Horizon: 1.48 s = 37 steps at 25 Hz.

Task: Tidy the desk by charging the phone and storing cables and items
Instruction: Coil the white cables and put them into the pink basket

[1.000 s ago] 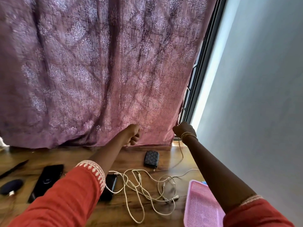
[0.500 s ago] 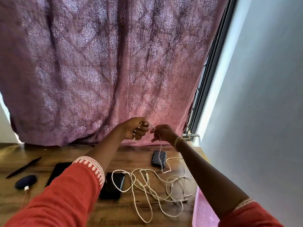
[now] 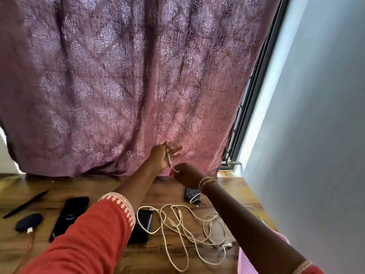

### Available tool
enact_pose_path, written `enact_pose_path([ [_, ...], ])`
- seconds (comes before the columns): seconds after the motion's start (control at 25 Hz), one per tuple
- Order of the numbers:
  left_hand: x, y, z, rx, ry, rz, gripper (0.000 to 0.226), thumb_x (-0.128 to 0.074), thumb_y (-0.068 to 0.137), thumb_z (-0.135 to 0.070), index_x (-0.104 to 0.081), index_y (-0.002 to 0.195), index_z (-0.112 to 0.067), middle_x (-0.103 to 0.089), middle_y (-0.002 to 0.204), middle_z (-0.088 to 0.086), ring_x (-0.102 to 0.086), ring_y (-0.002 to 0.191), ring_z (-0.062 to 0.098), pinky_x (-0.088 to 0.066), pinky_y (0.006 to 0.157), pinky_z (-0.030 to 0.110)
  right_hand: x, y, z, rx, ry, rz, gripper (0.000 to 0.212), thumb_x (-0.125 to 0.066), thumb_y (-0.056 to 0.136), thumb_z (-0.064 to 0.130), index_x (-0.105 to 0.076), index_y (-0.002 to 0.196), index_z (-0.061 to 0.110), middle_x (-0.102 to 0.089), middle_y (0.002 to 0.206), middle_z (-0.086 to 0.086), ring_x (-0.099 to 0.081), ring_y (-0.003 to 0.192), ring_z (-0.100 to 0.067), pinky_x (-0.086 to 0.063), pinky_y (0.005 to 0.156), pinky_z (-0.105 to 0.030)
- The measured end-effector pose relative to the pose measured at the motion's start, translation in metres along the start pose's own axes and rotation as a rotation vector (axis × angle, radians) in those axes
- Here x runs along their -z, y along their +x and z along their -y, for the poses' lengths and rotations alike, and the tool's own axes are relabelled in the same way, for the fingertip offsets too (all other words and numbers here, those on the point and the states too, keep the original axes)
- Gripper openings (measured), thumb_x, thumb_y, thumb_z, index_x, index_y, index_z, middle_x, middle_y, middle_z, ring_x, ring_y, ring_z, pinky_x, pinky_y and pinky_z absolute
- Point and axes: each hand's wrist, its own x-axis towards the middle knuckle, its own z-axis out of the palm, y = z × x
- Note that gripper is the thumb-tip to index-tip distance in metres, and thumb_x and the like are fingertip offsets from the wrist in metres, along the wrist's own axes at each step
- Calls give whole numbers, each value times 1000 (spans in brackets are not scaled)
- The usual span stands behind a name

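Both hands pinch one white cable point(image 3: 169, 159) — left hand point(image 3: 161, 158), right hand point(image 3: 185, 175) at four o'clock; keep loops even — tangle-free.

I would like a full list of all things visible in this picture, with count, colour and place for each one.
curtain: 1, purple, hangs behind the desk
window frame: 1, dark, right of the curtain
wall: 1, pale grey, right side
desk: 1, brown wood, below
pen: 1, black, far left on the desk
pouch: 1, dark blue, oval, left on the desk
remote: 1, black, beside the pouch
phone: 1, black, mid desk, partly under the sleeve
cables: white, tangled, count unclear, mid desk
case: 1, dark patterned, back of the desk
tray: 1, pink, bottom right
left hand: holds a white cable end
right hand: pinches the same cable
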Motion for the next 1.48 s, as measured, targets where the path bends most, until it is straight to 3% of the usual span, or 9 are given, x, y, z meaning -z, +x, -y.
enact_pose_path([
  [0.12,12,4,4,-111,432,-49,35,-42,101,-20,-51,68,-11,-45,50,1,-57,52,20,-45,45,23,21,0,11,174,-74,-65,20,-58,91,10,-71,92,-4,-69,84,-12,-45,53,3,-37,51,-9],
  [0.32,14,-22,-2,-110,804,262,36,-36,103,-20,-58,78,-6,-57,50,3,-51,33,9,-35,34,14,50,21,6,174,-31,-278,13,-63,87,12,-74,85,6,-64,74,4,-52,58,3,-34,52,-2],
  [0.56,47,-16,-10,278,142,551,36,-45,90,-25,-69,101,0,-36,37,-6,-29,23,3,-24,29,16,40,32,-11,26,21,-505,16,-62,89,18,-76,93,11,-74,86,-9,-67,77,-21,-50,71,-30],
  [0.72,62,-7,-14,281,-124,642,60,-78,70,-11,-56,124,4,-42,39,-5,-50,38,6,-53,49,24,26,34,-21,-131,72,-562,21,-54,94,14,-73,104,13,-72,82,-10,-65,69,-23,-52,64,-30],
  [0.88,52,-18,-21,168,-348,542,75,-68,67,5,-34,134,11,-50,41,0,-68,53,18,-53,82,47,-3,31,-30,-254,109,-267,27,-44,100,21,-65,114,10,-61,70,-8,-55,55,-19,-45,56,-26],
  [1.04,51,-4,-25,111,-377,393,35,-35,100,-10,-37,125,14,-56,58,7,-72,82,33,-54,72,60,-28,30,-10,-204,-11,-9,26,-37,101,18,-61,104,8,-58,80,-9,-50,57,-17,-38,54,-23],
  [1.2,57,10,-26,74,-181,315,14,-34,100,-4,-44,105,4,-66,80,14,-70,88,40,-53,68,64,-28,28,9,46,-219,-37,24,-44,97,14,-63,91,0,-66,85,-20,-55,68,-26,-35,62,-26],
  [1.36,55,16,-23,6,158,251,37,-26,101,-1,-23,136,7,-67,110,22,-71,83,34,-57,70,55,-9,36,16,264,-367,-133,22,-54,91,15,-69,80,3,-69,76,-18,-61,60,-28,-48,56,-33],
  [1.48,46,10,-22,-76,655,194,16,-29,101,-4,-44,98,-3,-65,113,25,-69,66,23,-57,57,38,3,35,18,265,-311,-133,16,-65,85,17,-74,81,5,-72,73,-12,-55,56,-17,-40,57,-23],
])
